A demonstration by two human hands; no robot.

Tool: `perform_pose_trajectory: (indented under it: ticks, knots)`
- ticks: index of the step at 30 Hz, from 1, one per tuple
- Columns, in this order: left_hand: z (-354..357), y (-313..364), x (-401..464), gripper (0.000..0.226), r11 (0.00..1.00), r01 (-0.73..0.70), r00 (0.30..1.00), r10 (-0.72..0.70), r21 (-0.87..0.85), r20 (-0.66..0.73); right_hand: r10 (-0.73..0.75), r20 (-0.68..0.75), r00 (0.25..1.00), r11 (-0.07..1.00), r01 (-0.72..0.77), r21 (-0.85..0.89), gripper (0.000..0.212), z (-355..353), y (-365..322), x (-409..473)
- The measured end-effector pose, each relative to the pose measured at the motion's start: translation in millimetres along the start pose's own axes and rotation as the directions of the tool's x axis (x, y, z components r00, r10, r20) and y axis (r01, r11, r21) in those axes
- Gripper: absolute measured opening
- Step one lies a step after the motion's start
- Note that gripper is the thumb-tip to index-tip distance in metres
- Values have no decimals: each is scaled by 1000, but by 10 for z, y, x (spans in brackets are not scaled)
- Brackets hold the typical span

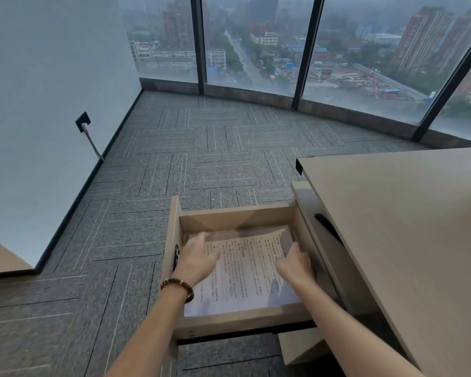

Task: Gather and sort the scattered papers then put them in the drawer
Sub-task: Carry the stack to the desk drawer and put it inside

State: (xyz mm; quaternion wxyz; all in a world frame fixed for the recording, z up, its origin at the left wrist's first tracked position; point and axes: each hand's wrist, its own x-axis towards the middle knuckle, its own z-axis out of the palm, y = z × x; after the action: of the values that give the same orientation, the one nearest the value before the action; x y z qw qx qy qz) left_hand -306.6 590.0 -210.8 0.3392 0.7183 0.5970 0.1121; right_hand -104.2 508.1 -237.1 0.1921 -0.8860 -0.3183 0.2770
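A wooden drawer (239, 319) stands pulled out from under the desk (397, 213). Inside it lie printed papers (245, 270), filling most of its floor. My left hand (199, 257), with a bead bracelet on the wrist, hovers flat over the papers' left side, fingers straight and blurred. At the right edge of the papers my right hand (295, 263) has its fingers curled down onto the sheets; how firmly it holds them is hard to tell.
Patterned grey carpet (174, 164) covers the floor. A white wall (46, 104) with a socket (82, 121) and cable is at left, tall windows (256, 42) at the back. Another wooden surface (0, 257) shows at the left edge.
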Motion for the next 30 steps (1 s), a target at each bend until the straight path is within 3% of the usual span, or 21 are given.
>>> perform_pose_trajectory:
  ticks: [3, 6, 9, 11, 12, 13, 14, 16, 17, 20, 24, 30]
  knots:
    - [-233, 10, -57, 36, 986, -142, 961, 115, -92, -250, -51, -9, 999, 997, 52, 64, 63, -117, -165, -50]
    - [-389, -67, -67, 32, 974, -177, 919, 114, -138, -377, -135, -37, 990, 983, 139, 117, 65, -330, -367, -138]
    - [-445, -179, -28, 32, 973, -144, 907, 56, -182, -417, -239, -101, 966, 957, 252, 145, 63, -609, -499, -227]
    - [-431, -336, 79, 34, 956, -48, 930, -62, -288, -362, -295, -154, 943, 940, 315, 128, 55, -816, -536, -290]
    - [-420, -414, 129, 33, 906, 20, 941, -160, -423, -300, -328, -195, 924, 930, 352, 107, 50, -925, -539, -316]
    - [-409, -487, 160, 32, 794, 95, 944, -263, -601, -198, -355, -239, 904, 919, 385, 91, 43, -1036, -527, -339]
    - [-393, -543, 181, 32, 617, 162, 939, -336, -770, -71, -381, -282, 880, 905, 417, 79, 37, -1144, -504, -359]
    - [-369, -632, 185, 31, 317, 291, 909, -386, -903, 157, -436, -361, 824, 876, 481, 40, 25, -1325, -414, -381]
    - [-354, -676, 193, 28, 265, 320, 903, -375, -910, 209, -465, -403, 788, 859, 512, 11, 22, -1398, -355, -378]
    - [-329, -654, 176, 30, 286, 334, 910, -347, -898, 228, -503, -481, 718, 852, 506, -135, 23, -1544, -129, -281]
    - [-235, -582, 169, 34, 379, 311, 927, -325, -871, 189, -456, -338, 823, 864, 319, -389, 39, -1571, 88, -112]
    - [34, -379, 147, 32, 424, 297, 945, -261, -856, 199, -464, -341, 818, 849, 299, -436, 45, -1539, 106, -82]
